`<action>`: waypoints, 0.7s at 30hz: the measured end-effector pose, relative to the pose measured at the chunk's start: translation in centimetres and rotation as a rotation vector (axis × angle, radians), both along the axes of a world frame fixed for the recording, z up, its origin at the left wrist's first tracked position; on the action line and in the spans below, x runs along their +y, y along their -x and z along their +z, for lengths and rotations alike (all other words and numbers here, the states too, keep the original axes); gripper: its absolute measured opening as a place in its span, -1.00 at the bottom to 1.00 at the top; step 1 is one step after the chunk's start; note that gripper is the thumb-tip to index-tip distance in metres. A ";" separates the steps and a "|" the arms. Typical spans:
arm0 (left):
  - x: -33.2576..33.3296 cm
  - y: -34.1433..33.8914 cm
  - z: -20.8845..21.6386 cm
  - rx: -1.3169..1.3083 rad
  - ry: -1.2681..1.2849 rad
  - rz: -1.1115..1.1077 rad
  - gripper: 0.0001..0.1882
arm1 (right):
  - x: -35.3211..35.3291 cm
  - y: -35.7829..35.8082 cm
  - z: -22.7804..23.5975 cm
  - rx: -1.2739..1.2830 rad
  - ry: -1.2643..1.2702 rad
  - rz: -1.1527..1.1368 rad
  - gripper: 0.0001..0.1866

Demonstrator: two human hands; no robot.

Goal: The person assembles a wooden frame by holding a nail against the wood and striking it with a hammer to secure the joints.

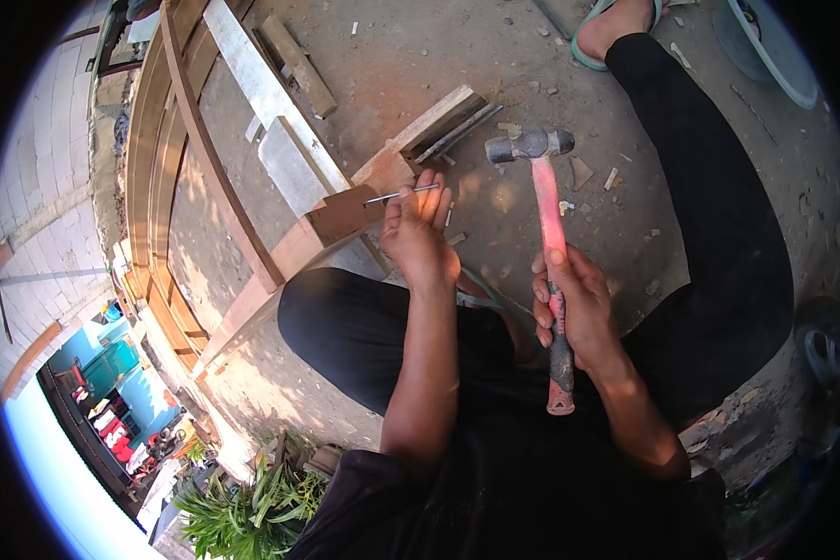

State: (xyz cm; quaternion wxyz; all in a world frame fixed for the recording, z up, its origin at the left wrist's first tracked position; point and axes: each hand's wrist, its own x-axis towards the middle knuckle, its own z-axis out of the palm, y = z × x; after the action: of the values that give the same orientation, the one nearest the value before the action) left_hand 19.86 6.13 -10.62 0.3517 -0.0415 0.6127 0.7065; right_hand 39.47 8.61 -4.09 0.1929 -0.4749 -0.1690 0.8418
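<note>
My left hand (pixel 420 229) pinches a thin metal nail (pixel 401 194) between thumb and fingers. The nail lies roughly level, its left end at the end face of a reddish-brown wooden beam (pixel 341 217). Whether its tip has entered the wood I cannot tell. My right hand (pixel 577 303) is wrapped round the grip of a hammer (pixel 548 205) with a worn pink and black handle. Its dark metal head points away from me, raised to the right of the nail and apart from it.
Long wooden frame pieces (pixel 205 149) stretch away on the left, with a pale board (pixel 271 103) beside them. Short wood offcuts (pixel 299 65) and chips lie on the dirt ground (pixel 392 56). A plastic basin (pixel 775 56) stands far right. A leafy plant (pixel 252 499) grows near left.
</note>
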 end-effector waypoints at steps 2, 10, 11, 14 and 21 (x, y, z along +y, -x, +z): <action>0.0 0.1 0.1 -0.009 -0.011 0.019 -0.66 | 0.1 -0.4 0.1 0.009 0.057 0.025 -0.64; 0.0 -0.1 -0.3 0.012 -0.005 0.051 -0.71 | -1.0 -0.1 -0.4 0.001 0.127 -0.024 -0.60; 0.0 -0.1 -0.2 -0.008 0.000 0.050 -0.69 | -1.0 -0.1 -0.5 0.004 0.138 -0.026 -0.60; -0.3 0.1 -0.2 -0.006 -0.037 0.054 -0.73 | -0.8 0.5 -0.2 -0.004 0.168 -0.023 -0.61; 0.2 0.0 0.0 0.024 0.050 0.073 -0.74 | -1.6 3.2 -0.6 0.033 0.247 -0.142 -0.67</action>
State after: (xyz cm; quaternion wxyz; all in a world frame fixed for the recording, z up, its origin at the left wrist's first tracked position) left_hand 19.90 6.36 -10.63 0.3172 -0.0641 0.6323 0.7039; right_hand 36.26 7.05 -4.73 0.1948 -0.4917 -0.0268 0.8483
